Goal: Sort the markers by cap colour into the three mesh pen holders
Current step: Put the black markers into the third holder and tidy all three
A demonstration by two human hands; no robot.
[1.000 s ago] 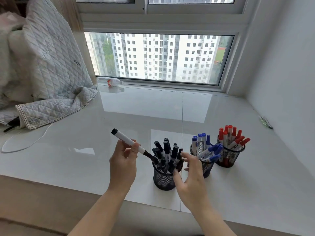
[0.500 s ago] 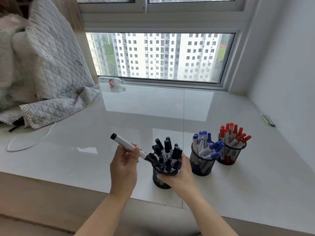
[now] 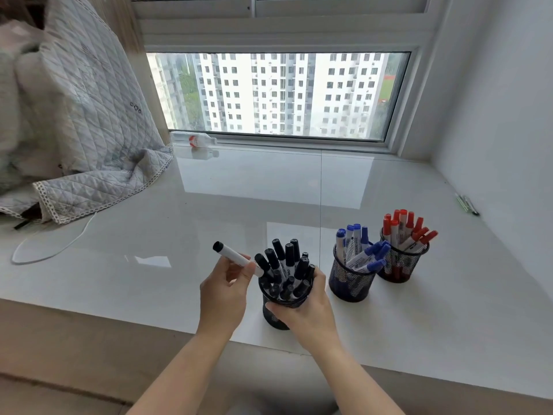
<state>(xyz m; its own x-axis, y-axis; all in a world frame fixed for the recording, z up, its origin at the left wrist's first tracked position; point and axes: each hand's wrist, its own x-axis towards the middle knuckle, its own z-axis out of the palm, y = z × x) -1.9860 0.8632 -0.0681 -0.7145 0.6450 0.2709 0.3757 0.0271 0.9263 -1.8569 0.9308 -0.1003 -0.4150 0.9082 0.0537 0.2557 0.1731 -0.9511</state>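
Three black mesh holders stand in a row near the front of the white sill. The left holder (image 3: 273, 316) is packed with black-capped markers (image 3: 288, 256), and my right hand (image 3: 308, 307) grips its right side. My left hand (image 3: 223, 290) pinches a white marker (image 3: 232, 255) with a black end, tilted, its lower end at the holder's rim. The middle holder (image 3: 348, 283) carries blue-capped markers (image 3: 366, 257). The right holder (image 3: 402, 262) carries red-capped markers (image 3: 405, 227).
A quilted grey blanket (image 3: 86, 139) lies heaped at the back left, with a white cable (image 3: 57, 251) looping out from it. A small white bottle (image 3: 194, 139) lies by the window. Two thin pens (image 3: 466, 204) rest along the right wall. The sill's front edge (image 3: 119, 320) runs below my hands.
My right hand has closed round the black-marker holder. My left hand has brought the marker's lower end to the holder's rim.
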